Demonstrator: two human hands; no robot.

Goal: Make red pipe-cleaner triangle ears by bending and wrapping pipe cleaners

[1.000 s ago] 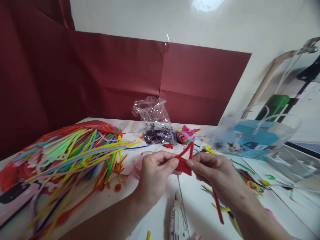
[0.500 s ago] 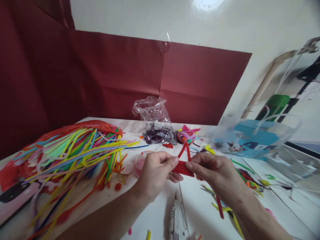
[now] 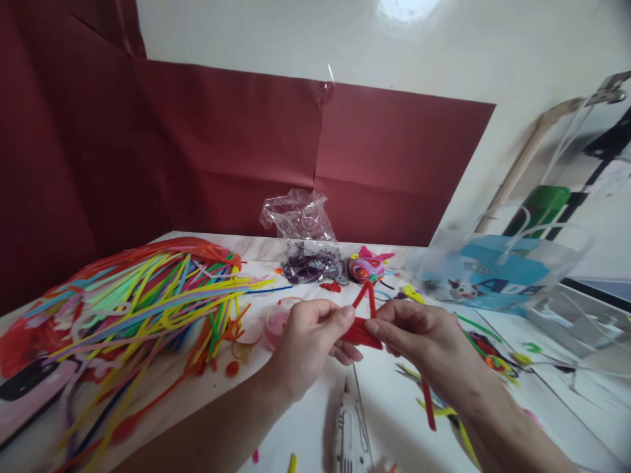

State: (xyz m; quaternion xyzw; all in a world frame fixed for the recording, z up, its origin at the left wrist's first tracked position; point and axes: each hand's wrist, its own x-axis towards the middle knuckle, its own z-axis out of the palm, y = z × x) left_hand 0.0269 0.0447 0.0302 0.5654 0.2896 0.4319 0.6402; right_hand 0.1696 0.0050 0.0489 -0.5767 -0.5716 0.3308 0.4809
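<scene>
A flat red piece of fuzzy pipe cleaners (image 3: 362, 333) is held between both hands above the white table. My left hand (image 3: 315, 338) pinches its left end between thumb and fingers. At its right end, the thumb and fingers of my right hand (image 3: 419, 332) are closed on it. A bent red strip (image 3: 371, 297) rises from the piece in a pointed loop, and a loose red end (image 3: 428, 404) hangs below my right hand. Beneath the hands lies a white glue gun (image 3: 350, 427), its tip pointing away from me.
Many coloured pipe cleaners (image 3: 162, 289) cover the left side, beside a pink phone (image 3: 44, 401). Behind the hands are a clear plastic bag (image 3: 305, 226) and a pink craft figure (image 3: 367, 266). A blue and clear bag (image 3: 507, 269) stands at the right, near scattered scraps.
The loose red end below my right hand has swung slightly left. Both hands keep nearly the same place and grip.
</scene>
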